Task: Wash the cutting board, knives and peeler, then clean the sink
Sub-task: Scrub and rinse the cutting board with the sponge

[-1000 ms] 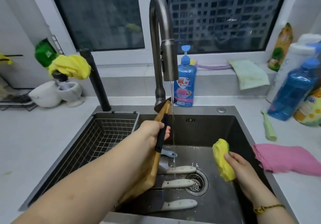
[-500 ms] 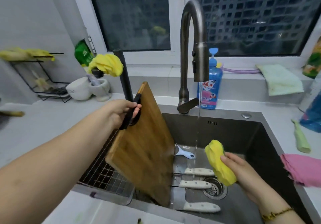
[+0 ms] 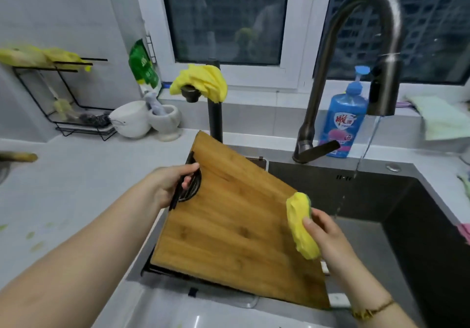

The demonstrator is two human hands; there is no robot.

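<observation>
Both hands grasp: left hand (image 3: 173, 185) holds the rectangular bamboo cutting board (image 3: 236, 233), now turned face-up over the dark steel sink (image 3: 419, 226); right hand (image 3: 328, 238) clutches the yellow sponge (image 3: 301, 228) at its right edge, ready for scrubbing.

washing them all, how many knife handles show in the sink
2: one white handle by the right hand's wrist, another lower, at the cutting board's corner. More may hide under it.

The left forearm (image 3: 89, 246) and right forearm (image 3: 353, 274) were bare to the edge of view. A thin gold chain bracelet (image 3: 372, 309) circled the right wrist. The left hand (image 3: 173, 182) and right hand (image 3: 328, 236) wore nothing.
</observation>
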